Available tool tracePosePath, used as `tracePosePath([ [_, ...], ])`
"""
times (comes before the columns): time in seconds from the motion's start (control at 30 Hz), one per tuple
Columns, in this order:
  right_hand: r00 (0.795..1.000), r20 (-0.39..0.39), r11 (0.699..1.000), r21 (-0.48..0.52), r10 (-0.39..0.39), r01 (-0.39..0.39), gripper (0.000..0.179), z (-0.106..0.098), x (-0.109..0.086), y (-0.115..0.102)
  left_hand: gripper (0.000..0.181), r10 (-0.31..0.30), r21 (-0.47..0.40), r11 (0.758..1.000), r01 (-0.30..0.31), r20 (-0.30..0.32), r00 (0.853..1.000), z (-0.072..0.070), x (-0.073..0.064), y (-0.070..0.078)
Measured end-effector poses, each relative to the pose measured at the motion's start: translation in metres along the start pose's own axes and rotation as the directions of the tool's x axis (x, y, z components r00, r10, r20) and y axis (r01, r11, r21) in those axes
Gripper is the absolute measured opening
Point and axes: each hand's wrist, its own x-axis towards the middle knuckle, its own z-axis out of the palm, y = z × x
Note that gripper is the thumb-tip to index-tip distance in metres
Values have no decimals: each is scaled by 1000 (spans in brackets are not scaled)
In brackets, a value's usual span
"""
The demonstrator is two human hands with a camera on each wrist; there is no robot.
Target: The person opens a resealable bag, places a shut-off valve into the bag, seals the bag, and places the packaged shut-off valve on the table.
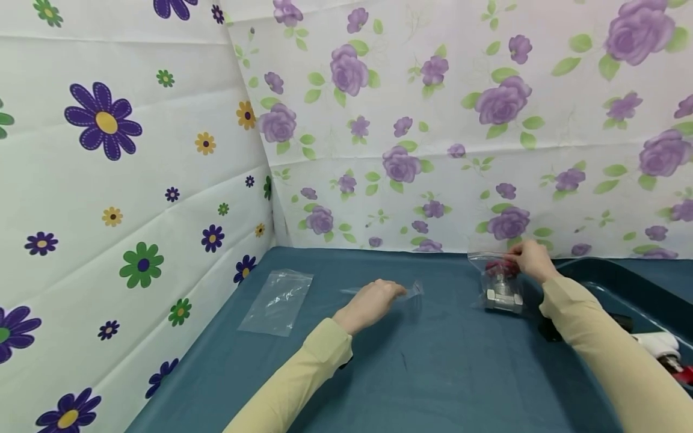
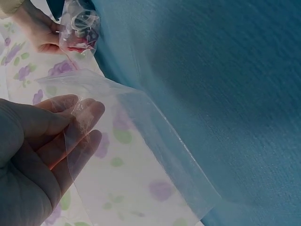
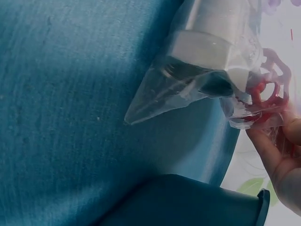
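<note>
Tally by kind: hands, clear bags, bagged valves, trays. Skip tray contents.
Hands: 2 (left hand, right hand)
Clear bags: 3 (flat bag, left-held bag, valve bag)
Bagged valves: 1 (red-handwheel valve)
Trays: 1 (dark tray, partly in frame)
Total: 7

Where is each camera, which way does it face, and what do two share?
Head: on the head, facing forward and down at the table; left hand, right hand, sleeves show.
Left wrist: on that wrist, facing the clear bag; both hands show.
Right wrist: on that wrist, facing the bagged valve; right hand shows.
Head and left wrist share both hands.
</note>
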Motion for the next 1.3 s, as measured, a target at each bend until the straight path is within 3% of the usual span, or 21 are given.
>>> tracePosePath([
  [0.47, 999, -17, 998, -27, -50, 49, 18, 6, 1, 4, 26, 23, 10, 1000, -23, -8, 1000, 0, 3, 1],
  [0.83, 1000, 9, 998, -57, 24, -24, 20, 5, -1, 5, 25, 31, 3, 1000, -31, -17, 999, 1, 3, 3],
  [0.93, 999, -27, 993, -115, 27, -30, 22, 3, -2, 4, 26, 33, -2, 999, -33, -19, 999, 2, 3, 2],
  [1.07, 990, -141, 984, -171, 15, -39, 24, 1, -3, 2, 26, 32, -4, 999, -33, -18, 999, 3, 3, 2],
  [1.17, 982, -187, 988, -148, 8, -36, 26, -1, -3, 2, 26, 28, -11, 1000, -28, -16, 999, 3, 4, 2],
  [1.3, 983, -184, 992, -113, 29, -50, 30, -4, -2, 4, 27, 22, -5, 1000, -22, -7, 1000, 2, 5, 4],
])
